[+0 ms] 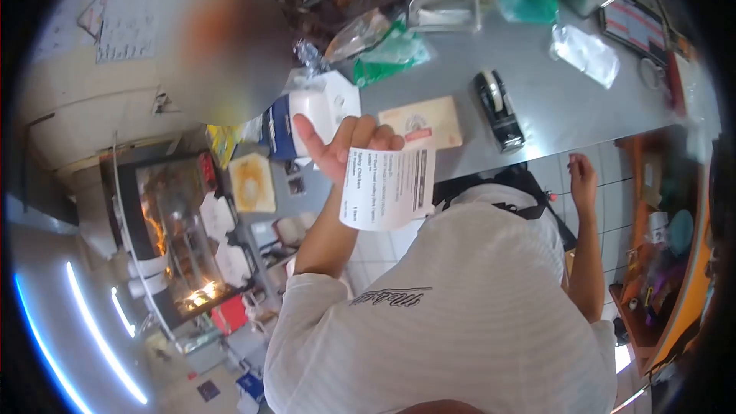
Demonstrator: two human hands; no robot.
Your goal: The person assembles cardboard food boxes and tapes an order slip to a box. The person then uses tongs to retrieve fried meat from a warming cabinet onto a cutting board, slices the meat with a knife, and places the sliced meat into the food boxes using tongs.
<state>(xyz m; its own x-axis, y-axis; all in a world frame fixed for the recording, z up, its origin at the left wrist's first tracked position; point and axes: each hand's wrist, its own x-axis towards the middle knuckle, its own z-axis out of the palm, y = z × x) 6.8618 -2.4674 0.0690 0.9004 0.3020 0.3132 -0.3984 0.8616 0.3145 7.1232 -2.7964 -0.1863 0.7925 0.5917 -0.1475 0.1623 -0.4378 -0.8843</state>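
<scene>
My left hand (349, 142) is raised over the front edge of the steel table, its fingers curled on a white printed receipt (387, 190) and its thumb stretched out to the side. The slip bends at its lower end, and one line on it reads "Spicy Chicken". Behind that hand, a flat tan box or packet (422, 123) with a printed emblem lies on the table. My right hand (583, 180) hangs low at my side with loosely bent fingers, and nothing shows in it.
On the steel table (537, 111) are a black stapler-like device (498, 110), green plastic bags (395, 54), a metal tray (445, 13) and a clear bag (584, 55). A screen (635, 27) stands far right. Another person (222, 54) is at left, above a glowing glass-fronted cooker (184, 230). Wooden shelves (652, 276) stand right.
</scene>
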